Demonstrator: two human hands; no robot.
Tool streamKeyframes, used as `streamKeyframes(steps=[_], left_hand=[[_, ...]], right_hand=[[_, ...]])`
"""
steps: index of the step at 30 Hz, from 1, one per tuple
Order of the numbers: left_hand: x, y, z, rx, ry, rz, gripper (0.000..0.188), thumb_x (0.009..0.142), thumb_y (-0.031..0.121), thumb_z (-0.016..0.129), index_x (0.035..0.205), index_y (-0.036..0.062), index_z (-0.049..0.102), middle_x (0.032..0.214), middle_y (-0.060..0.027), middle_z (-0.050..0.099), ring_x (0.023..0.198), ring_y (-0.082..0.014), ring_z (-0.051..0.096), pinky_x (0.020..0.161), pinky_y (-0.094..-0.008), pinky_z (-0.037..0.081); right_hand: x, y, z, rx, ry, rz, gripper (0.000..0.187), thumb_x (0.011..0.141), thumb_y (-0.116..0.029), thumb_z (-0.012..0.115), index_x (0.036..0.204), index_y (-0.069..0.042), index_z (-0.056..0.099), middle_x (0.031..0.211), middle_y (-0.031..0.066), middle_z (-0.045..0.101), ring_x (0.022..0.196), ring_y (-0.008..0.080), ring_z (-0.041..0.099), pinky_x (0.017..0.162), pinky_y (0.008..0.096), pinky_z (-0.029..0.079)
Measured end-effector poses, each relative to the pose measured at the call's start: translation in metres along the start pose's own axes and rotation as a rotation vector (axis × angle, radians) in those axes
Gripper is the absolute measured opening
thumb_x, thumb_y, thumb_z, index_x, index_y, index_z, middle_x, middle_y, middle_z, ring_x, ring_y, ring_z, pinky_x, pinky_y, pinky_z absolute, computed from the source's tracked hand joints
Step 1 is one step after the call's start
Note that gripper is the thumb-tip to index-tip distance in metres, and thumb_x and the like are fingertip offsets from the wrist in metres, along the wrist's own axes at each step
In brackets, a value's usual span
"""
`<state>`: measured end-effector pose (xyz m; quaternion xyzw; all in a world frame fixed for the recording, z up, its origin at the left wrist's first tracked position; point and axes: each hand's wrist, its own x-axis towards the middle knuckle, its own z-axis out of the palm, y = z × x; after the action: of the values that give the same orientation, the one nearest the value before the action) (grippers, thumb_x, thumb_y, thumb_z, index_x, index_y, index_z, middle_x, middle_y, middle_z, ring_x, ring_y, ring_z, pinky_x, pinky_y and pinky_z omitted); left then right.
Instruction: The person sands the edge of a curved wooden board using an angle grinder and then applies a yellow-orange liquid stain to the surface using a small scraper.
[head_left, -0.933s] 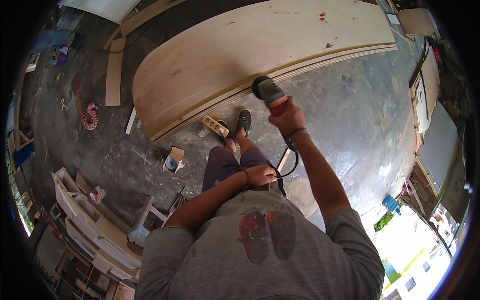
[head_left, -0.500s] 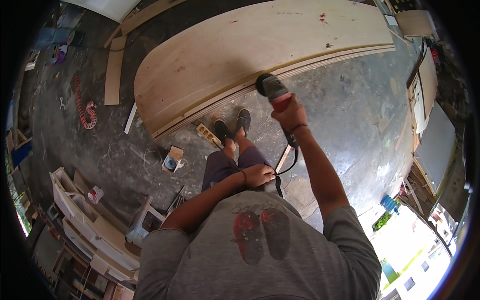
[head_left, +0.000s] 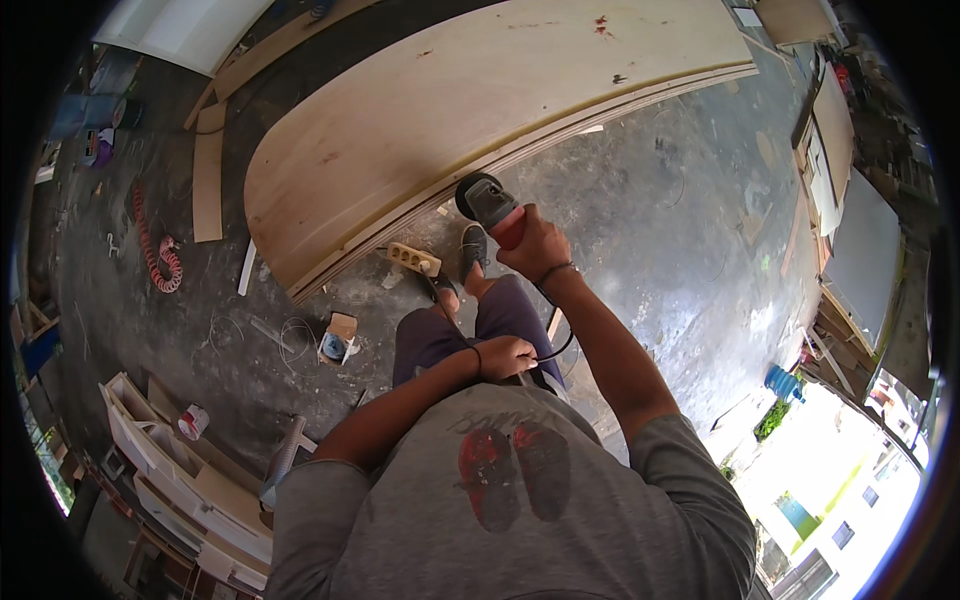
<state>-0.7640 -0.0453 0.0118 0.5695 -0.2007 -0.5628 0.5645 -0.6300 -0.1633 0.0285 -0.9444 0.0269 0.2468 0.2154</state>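
Note:
My right hand (head_left: 540, 248) is wrapped round the red and grey body of an angle grinder (head_left: 492, 204). A black disc at the tool's front sits by the near edge of a large pale wooden panel (head_left: 400, 125); whether disc and edge touch, I cannot tell. Layered strips run along that edge, and the panel's left corner is rounded. My left hand (head_left: 506, 356) is closed at my waist on the tool's black cable (head_left: 566, 352), which loops across to the right forearm.
A power strip (head_left: 413, 259) lies by my feet, below the panel. Further left are a small open carton (head_left: 338, 338), a coiled red hose (head_left: 158, 255) and a wooden plank (head_left: 207, 175). Cabinet parts (head_left: 180, 450) stand at lower left. Boards (head_left: 865, 270) lean at the right.
The grinder and my right hand have moved left along the panel's edge and closer to me. My feet have shifted, one stepping back. My left hand still grips the cable.

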Motion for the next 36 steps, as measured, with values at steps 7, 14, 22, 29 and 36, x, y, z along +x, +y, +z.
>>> streamKeyframes(steps=[7, 14, 22, 29, 36], left_hand=[[0.038, 0.026, -0.014, -0.021, 0.105, -0.022, 0.026, 0.089, 0.022, 0.051, 0.094, -0.0021, 0.058, 0.073, -0.0088, 0.059, 0.069, -0.0153, 0.055, 0.065, -0.0304, 0.042], [0.077, 0.045, -0.013, -0.036, 0.143, 0.021, 0.025, 0.088, 0.022, 0.052, 0.092, -0.0018, 0.058, 0.071, -0.0086, 0.059, 0.068, -0.0135, 0.054, 0.064, -0.0297, 0.041], [0.087, 0.027, -0.011, 0.035, 0.077, 0.099, 0.024, 0.085, 0.02, 0.053, 0.092, -0.0022, 0.058, 0.075, -0.0134, 0.061, 0.069, -0.019, 0.058, 0.066, -0.0327, 0.042], [0.122, 0.058, -0.015, -0.019, 0.191, 0.046, 0.023, 0.088, 0.021, 0.052, 0.085, -0.0017, 0.056, 0.066, -0.0105, 0.056, 0.062, -0.0171, 0.052, 0.06, -0.032, 0.04], [0.128, 0.062, -0.02, 0.008, 0.227, 0.03, 0.023, 0.088, 0.02, 0.052, 0.085, -0.0015, 0.056, 0.067, -0.0107, 0.056, 0.062, -0.0186, 0.053, 0.06, -0.0323, 0.04]], right_hand=[[0.053, 0.06, -0.058, -0.01, 0.138, 0.153, 0.069, 0.054, -0.036, 0.073, 0.106, -0.002, 0.043, 0.091, 0.0224, 0.062, 0.088, 0.0379, 0.06, 0.076, 0.0435, 0.049], [0.069, 0.088, -0.089, 0.001, 0.176, 0.156, 0.07, 0.053, -0.036, 0.074, 0.107, -0.003, 0.044, 0.09, 0.0219, 0.063, 0.087, 0.0375, 0.061, 0.075, 0.0434, 0.05], [0.048, 0.054, -0.051, 0.034, -0.019, -0.057, 0.06, 0.055, -0.032, 0.071, 0.102, -0.007, 0.045, 0.083, 0.0212, 0.062, 0.08, 0.0401, 0.061, 0.071, 0.0467, 0.049], [0.1, 0.13, -0.11, 0.007, 0.165, 0.125, 0.067, 0.054, -0.036, 0.073, 0.105, -0.002, 0.044, 0.09, 0.0232, 0.062, 0.087, 0.0387, 0.06, 0.076, 0.0434, 0.049], [0.109, 0.134, -0.121, 0.026, 0.206, 0.162, 0.068, 0.053, -0.035, 0.073, 0.105, -0.002, 0.045, 0.093, 0.0222, 0.062, 0.089, 0.0374, 0.06, 0.078, 0.0428, 0.049]])
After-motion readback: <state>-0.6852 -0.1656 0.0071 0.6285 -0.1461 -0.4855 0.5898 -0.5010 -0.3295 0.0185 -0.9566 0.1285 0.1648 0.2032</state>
